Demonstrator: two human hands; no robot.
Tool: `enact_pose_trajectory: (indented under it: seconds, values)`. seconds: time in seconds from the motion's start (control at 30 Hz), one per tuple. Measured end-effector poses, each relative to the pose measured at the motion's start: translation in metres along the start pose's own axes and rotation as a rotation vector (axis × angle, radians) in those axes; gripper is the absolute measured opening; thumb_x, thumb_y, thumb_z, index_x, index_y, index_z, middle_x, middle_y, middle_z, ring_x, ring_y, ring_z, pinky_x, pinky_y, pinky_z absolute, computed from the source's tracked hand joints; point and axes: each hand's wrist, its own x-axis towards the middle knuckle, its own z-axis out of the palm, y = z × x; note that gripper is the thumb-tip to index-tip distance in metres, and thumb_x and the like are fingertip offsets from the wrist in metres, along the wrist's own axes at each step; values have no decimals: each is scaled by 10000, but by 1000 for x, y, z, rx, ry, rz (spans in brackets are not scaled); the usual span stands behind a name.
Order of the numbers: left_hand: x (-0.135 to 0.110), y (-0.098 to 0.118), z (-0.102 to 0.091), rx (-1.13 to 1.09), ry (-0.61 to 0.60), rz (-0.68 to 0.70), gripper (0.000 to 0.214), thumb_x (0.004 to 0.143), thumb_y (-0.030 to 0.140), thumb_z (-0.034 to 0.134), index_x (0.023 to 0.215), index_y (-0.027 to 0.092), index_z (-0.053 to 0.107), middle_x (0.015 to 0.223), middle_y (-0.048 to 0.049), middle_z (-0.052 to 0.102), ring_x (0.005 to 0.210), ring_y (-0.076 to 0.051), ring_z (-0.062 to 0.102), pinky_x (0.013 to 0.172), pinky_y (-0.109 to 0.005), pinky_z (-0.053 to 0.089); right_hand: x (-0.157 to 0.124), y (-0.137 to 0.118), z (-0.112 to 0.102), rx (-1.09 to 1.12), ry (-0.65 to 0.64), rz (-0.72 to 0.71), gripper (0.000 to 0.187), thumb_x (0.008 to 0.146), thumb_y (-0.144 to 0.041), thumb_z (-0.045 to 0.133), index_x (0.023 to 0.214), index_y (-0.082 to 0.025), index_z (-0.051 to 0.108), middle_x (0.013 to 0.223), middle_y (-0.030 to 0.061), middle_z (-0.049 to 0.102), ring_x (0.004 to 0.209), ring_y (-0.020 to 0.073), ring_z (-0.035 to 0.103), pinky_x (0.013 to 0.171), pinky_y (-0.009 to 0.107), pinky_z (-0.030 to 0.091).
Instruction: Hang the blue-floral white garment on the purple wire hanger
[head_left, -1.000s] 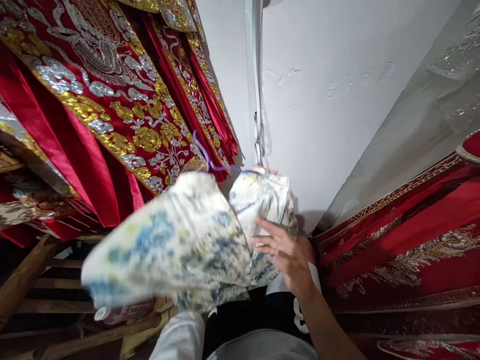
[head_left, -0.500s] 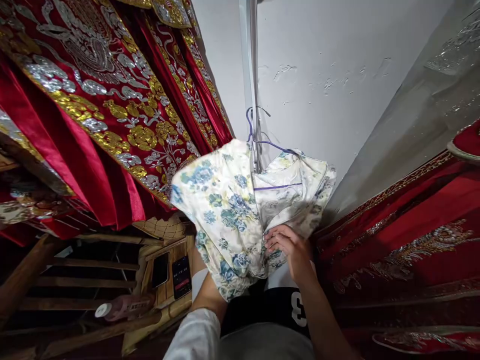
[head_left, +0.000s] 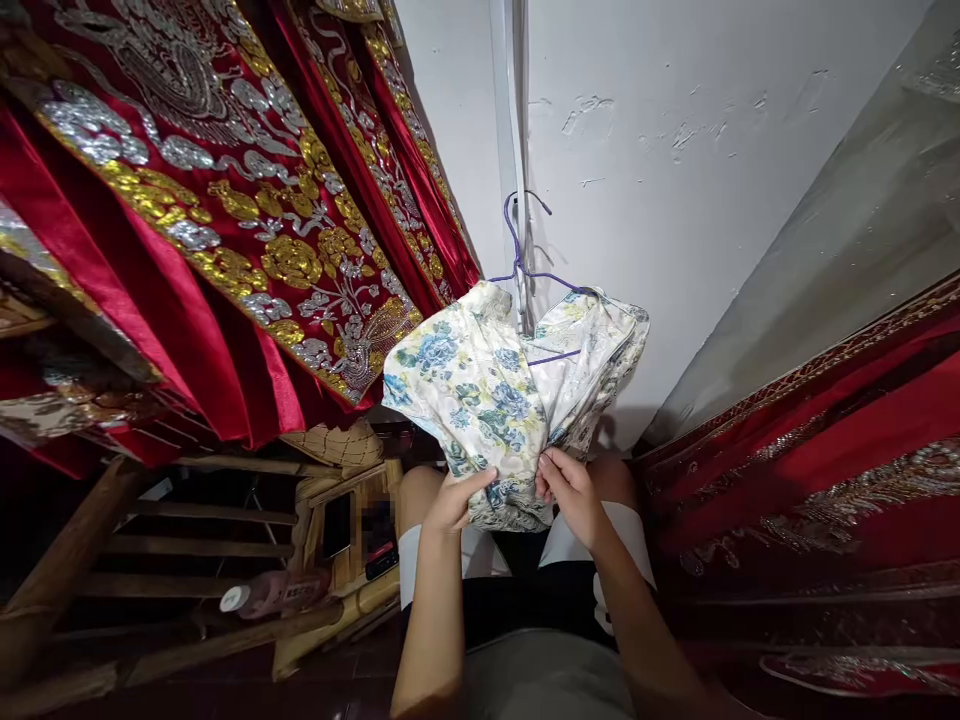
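Note:
A white blouse with blue flowers (head_left: 480,390) hangs open at the front on a purple wire hanger (head_left: 551,278). What the hanger's hook hangs on is not plain. My left hand (head_left: 456,498) grips the blouse's lower left part, thumb on the outside and the other fingers hidden by the cloth. At the front edge, low down, my right hand (head_left: 568,488) pinches the fabric between curled fingers. Both hands are above my knees, close to each other. Between the two, the hem is gathered in folds.
Red sequined cloth (head_left: 292,240) hangs at left, and more red embroidered cloth (head_left: 840,480) at right. A white wall (head_left: 637,150) with a vertical strip (head_left: 510,120) stands ahead. On a bamboo chair (head_left: 217,550) at lower left lie a bottle (head_left: 277,594) and a phone (head_left: 337,525).
My left hand has come out from behind the blouse and now holds its lower front. My right hand has closed on the front edge. The blouse is drawn narrower.

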Motion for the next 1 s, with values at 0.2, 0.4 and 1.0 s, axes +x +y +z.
enact_pose_trajectory:
  seconds: [0.2,0.4,1.0]
  values:
    - [16,-19,-1,48,427,185,645,698,553,788,1234,232,627,1254,-145,689,1264,-343,638,1085,-482,518,-1,-11,1,-21,124,-7,449,818,-621,690,653,-204,669,538,6,536,519,155,479,507,293,389]
    - [-2,-48,36,478,343,501,366,858,421,658,1192,282,602,1236,-122,633,1228,-308,604,1084,-462,480,0,-14,1,-99,14,-5,352,841,-500,681,672,-194,723,555,22,627,496,145,497,503,278,390]
    - [60,-15,46,766,-351,439,188,917,202,532,731,198,555,710,-23,635,710,-180,621,680,-271,444,109,-162,11,-77,35,-340,196,889,-210,604,717,-143,669,489,-16,603,388,65,445,415,184,317]
